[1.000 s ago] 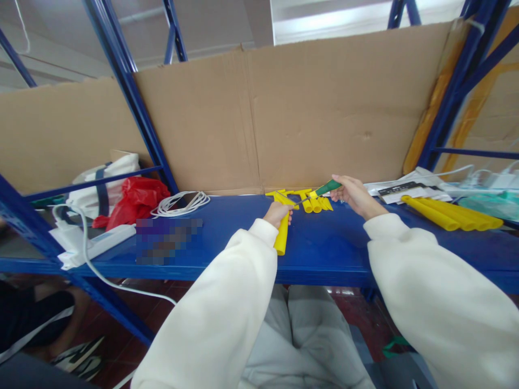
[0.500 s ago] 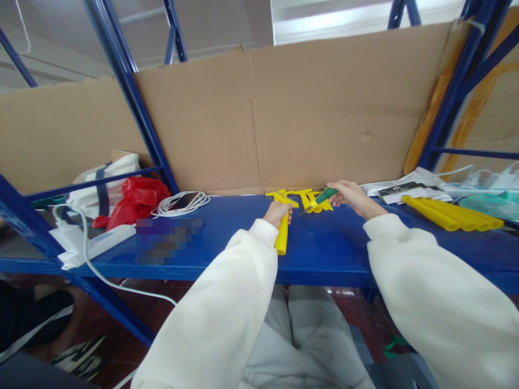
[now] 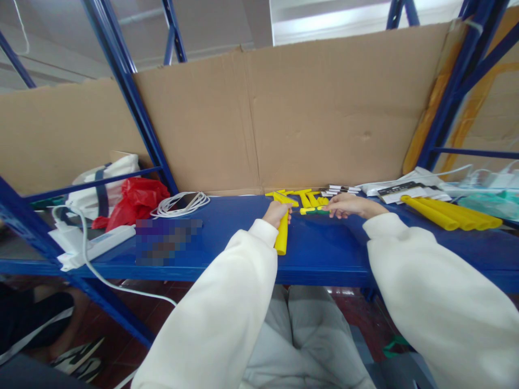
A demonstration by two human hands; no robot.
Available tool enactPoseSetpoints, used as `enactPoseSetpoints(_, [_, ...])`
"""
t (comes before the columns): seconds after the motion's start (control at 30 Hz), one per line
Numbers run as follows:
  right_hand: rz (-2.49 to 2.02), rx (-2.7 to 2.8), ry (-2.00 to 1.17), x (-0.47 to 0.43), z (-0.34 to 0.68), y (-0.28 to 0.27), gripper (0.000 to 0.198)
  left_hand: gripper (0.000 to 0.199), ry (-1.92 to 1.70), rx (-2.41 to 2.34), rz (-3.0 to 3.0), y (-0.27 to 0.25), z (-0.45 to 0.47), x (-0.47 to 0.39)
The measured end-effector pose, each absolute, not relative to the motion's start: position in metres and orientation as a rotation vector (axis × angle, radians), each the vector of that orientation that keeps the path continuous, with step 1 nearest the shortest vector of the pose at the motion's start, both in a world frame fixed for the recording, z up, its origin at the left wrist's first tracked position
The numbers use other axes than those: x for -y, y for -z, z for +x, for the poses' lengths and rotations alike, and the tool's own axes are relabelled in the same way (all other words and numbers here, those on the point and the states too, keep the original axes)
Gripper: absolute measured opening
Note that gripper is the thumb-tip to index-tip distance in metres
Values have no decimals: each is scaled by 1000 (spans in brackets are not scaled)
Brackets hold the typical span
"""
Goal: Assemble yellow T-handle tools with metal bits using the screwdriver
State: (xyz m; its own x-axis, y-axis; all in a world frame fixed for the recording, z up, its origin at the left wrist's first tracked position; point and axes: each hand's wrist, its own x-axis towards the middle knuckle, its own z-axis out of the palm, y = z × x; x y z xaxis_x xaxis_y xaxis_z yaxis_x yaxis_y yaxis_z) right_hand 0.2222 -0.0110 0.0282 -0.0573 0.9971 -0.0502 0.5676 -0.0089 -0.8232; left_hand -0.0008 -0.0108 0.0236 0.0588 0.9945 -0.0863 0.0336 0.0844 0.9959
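My left hand is closed around a yellow T-shaped plastic piece, whose thick tubular handle points toward me and whose crossbar lies at the far end. To the right, my right hand has its fingertips closed on the end of a screwdriver with a green and yellow handle. The screwdriver lies nearly level, low over the blue shelf, its tip toward the yellow piece. Just behind it are several smaller yellow plastic parts.
Several black-and-white strips lie by the cardboard panel. Several yellow tubes rest at the right. Leftward are a coiled white cable, a red plastic bag and a white power strip. Another person's shoe shows below.
The screwdriver has turned from a slant to nearly level, and its handle end has come down. My right hand has dropped slightly toward me, uncovering the black-and-white strips. My left hand stays put.
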Motion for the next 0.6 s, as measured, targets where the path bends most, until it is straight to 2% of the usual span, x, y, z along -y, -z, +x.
enactPoseSetpoints(0.27, [-1706, 1754, -947, 1, 241, -21, 37, 21, -1068, -1210, 1185, -22, -3, 9])
enactPoseSetpoints(0.4, [-1707, 1777, -888, -1, 247, -24, 24, 20, -1081, -1202, 1199, -21, -3, 9])
enactPoseSetpoints(0.5, [-1826, 1672, -542, -9, 256, -23, 7, 24, -1091, -1207, 1200, -21, -2, 10])
enactPoseSetpoints(0.53, [-1895, 1625, -380, -13, 260, -21, 7, 25, -1093, -1213, 1199, -21, -2, 10])
enactPoseSetpoints(0.6, [-2057, 1542, -69, -21, 271, -14, 27, 26, -1092, -1220, 1195, -21, -2, 9])
